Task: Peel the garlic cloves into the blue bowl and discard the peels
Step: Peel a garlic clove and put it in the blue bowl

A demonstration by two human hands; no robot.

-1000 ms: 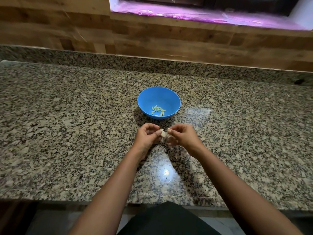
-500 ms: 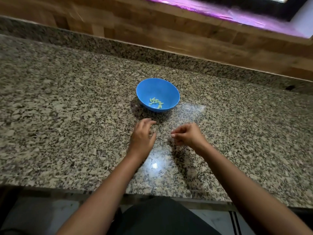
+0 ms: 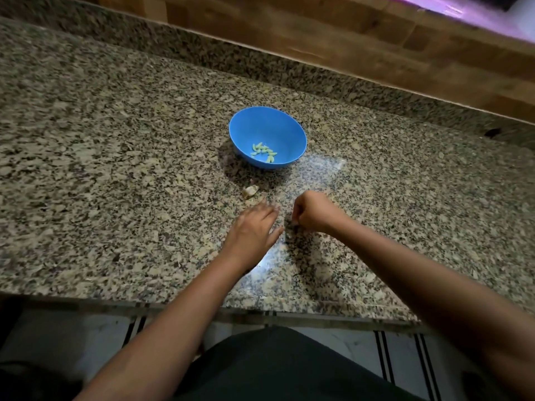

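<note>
Blue bowl (image 3: 267,131) holds pale peeled cloves (image 3: 264,151); left hand (image 3: 254,227) flat, right hand's (image 3: 314,211) grip unclear.

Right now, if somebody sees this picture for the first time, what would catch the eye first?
The blue bowl stands out on the speckled counter, with peeled cloves in it. Nearer, the left hand lies flat and the right hand is curled. A pale scrap of peel lies between bowl and hands.
</note>
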